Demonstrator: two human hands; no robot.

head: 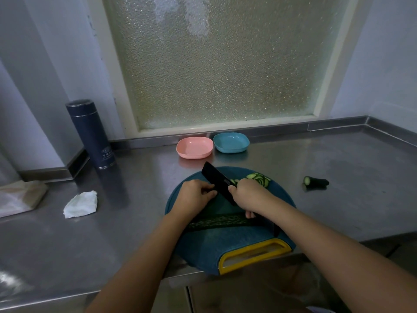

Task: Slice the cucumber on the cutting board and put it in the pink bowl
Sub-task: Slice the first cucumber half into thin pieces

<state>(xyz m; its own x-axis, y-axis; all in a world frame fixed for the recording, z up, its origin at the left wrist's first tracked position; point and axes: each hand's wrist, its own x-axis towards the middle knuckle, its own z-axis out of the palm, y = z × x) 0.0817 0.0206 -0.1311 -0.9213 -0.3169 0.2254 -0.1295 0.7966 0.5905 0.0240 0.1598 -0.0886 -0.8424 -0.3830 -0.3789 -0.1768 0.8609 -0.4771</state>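
A round blue cutting board (pixel 209 251) with a yellow handle lies at the counter's front edge. My right hand (pixel 247 197) grips a black knife (pixel 217 181), its blade angled to the far left over the board. My left hand (pixel 195 194) sits just left of the blade, fingers curled down on a dark cucumber piece that is mostly hidden. A long cucumber half (pixel 218 221) lies across the board beneath my wrists. Thin cucumber slices (pixel 259 178) are piled at the board's far right. The pink bowl (pixel 194 147) stands empty behind the board.
A blue bowl (pixel 231 143) sits right of the pink one. A cut cucumber end (pixel 316 182) lies on the steel counter to the right. A dark flask (pixel 91 134), a crumpled tissue (pixel 81 204) and a folded cloth (pixel 20 196) are at the left.
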